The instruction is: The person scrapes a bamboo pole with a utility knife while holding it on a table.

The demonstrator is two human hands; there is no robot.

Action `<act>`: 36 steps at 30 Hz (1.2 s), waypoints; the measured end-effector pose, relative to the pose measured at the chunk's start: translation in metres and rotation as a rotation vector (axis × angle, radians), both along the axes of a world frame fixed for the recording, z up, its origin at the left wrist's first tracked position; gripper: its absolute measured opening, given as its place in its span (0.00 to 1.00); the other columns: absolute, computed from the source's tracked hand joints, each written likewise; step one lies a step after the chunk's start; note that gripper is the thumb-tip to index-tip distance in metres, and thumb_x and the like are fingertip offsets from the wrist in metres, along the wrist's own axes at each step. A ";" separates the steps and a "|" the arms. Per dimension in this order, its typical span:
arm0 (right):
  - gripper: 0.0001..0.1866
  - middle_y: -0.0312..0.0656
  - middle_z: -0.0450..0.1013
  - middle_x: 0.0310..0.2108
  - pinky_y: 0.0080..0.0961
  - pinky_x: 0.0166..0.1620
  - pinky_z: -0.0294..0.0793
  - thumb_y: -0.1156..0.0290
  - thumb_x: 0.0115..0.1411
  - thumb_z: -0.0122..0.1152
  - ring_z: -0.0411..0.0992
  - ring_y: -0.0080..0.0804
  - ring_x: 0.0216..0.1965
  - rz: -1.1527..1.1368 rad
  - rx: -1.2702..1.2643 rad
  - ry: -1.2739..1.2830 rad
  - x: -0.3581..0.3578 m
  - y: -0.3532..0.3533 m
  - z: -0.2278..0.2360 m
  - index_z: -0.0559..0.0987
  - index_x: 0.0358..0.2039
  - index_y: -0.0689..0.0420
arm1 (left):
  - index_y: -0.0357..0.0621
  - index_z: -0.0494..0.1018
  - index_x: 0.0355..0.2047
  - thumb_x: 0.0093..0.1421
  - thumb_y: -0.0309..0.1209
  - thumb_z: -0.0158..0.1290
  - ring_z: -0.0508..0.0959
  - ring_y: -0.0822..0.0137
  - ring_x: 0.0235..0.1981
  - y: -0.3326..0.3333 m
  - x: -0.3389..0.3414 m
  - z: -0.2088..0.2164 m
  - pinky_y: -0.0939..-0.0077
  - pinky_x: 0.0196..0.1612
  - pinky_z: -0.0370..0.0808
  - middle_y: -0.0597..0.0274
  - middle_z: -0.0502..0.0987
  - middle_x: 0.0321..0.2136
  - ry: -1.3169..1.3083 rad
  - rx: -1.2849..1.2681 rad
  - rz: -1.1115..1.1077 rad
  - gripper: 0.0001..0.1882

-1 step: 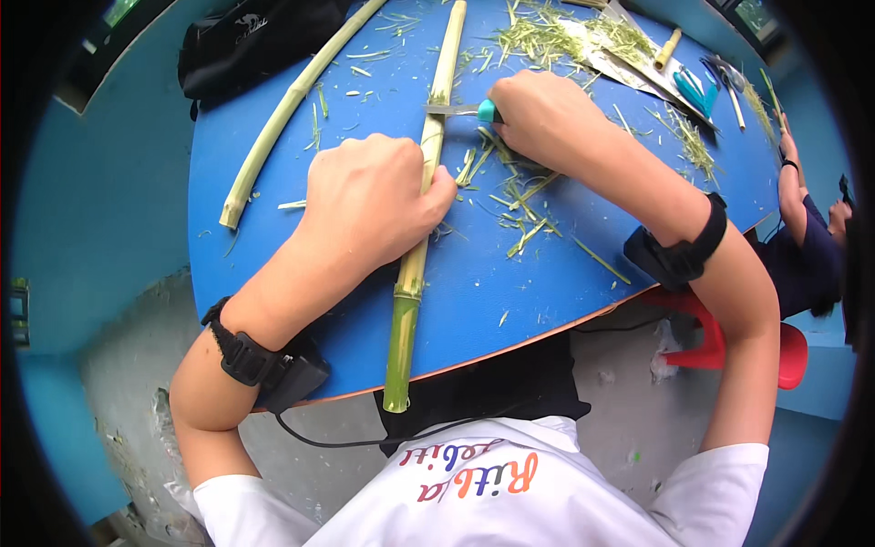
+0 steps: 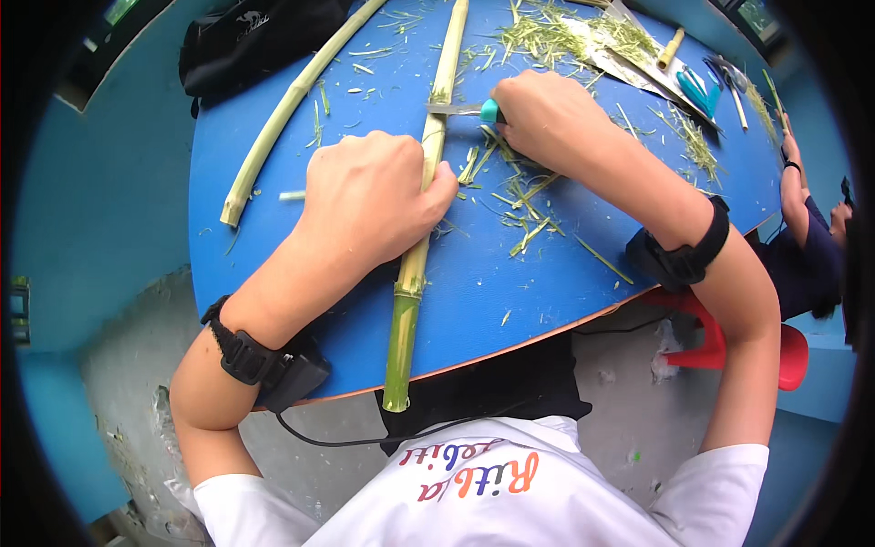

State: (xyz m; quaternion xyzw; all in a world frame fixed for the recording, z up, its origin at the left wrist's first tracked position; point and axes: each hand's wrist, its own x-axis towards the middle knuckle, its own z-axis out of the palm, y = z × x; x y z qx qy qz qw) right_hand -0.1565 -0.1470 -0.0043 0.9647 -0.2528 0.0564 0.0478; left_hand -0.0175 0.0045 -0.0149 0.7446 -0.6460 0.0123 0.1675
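Note:
A long bamboo stalk (image 2: pixel 413 267) lies across the table in front of me, its near end green and the rest scraped pale. My left hand (image 2: pixel 375 187) is closed around its middle, thumb on the right side. Farther up the stalk, my right hand (image 2: pixel 540 118) grips the turquoise handle of a knife (image 2: pixel 453 109). The knife's blade lies crosswise on the stalk at a joint, beyond my left hand. The right hand's fingertips are hidden behind its back.
A second pale stalk (image 2: pixel 287 118) lies at the left of the blue table (image 2: pixel 510 310). Green shavings (image 2: pixel 538 36) are scattered about. Turquoise-handled scissors (image 2: pixel 700 89) lie at the right back, a black bag (image 2: pixel 246 50) at the left back. Another person (image 2: pixel 807 214) sits at the right, near a red stool (image 2: pixel 729 346).

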 end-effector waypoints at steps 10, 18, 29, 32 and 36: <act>0.07 0.55 0.77 0.26 0.41 0.33 0.78 0.74 0.49 0.58 0.78 0.51 0.31 -0.060 -0.139 0.020 0.013 -0.017 0.012 0.81 0.23 0.64 | 0.34 0.74 0.17 0.56 0.42 0.50 0.76 0.45 0.22 -0.002 -0.001 -0.005 0.54 0.30 0.72 0.43 0.73 0.16 -0.070 -0.052 -0.012 0.22; 0.07 0.54 0.78 0.27 0.39 0.33 0.78 0.74 0.50 0.57 0.79 0.48 0.31 0.028 -0.205 -0.081 0.028 -0.022 0.002 0.81 0.25 0.63 | 0.31 0.73 0.17 0.58 0.45 0.46 0.76 0.42 0.23 -0.015 -0.001 0.007 0.51 0.31 0.71 0.41 0.73 0.18 -0.134 0.046 0.021 0.26; 0.06 0.56 0.76 0.25 0.42 0.33 0.77 0.76 0.46 0.58 0.78 0.52 0.30 0.056 -0.079 -0.084 0.007 0.007 0.004 0.80 0.24 0.64 | 0.33 0.76 0.19 0.55 0.46 0.47 0.77 0.43 0.24 -0.018 0.001 0.001 0.54 0.31 0.74 0.42 0.75 0.18 -0.077 0.059 0.073 0.25; 0.07 0.57 0.76 0.25 0.42 0.33 0.77 0.75 0.46 0.58 0.77 0.53 0.30 0.010 -0.058 -0.056 0.005 0.005 0.000 0.80 0.24 0.65 | 0.34 0.76 0.19 0.54 0.46 0.48 0.77 0.44 0.23 -0.013 -0.002 -0.001 0.55 0.30 0.74 0.43 0.74 0.17 -0.072 0.035 0.063 0.24; 0.07 0.57 0.76 0.25 0.43 0.33 0.77 0.75 0.46 0.58 0.77 0.54 0.30 0.010 -0.049 -0.090 0.015 0.005 -0.004 0.80 0.24 0.64 | 0.35 0.76 0.18 0.53 0.45 0.50 0.77 0.45 0.22 -0.008 -0.006 -0.004 0.55 0.28 0.74 0.44 0.73 0.16 -0.102 -0.018 0.027 0.23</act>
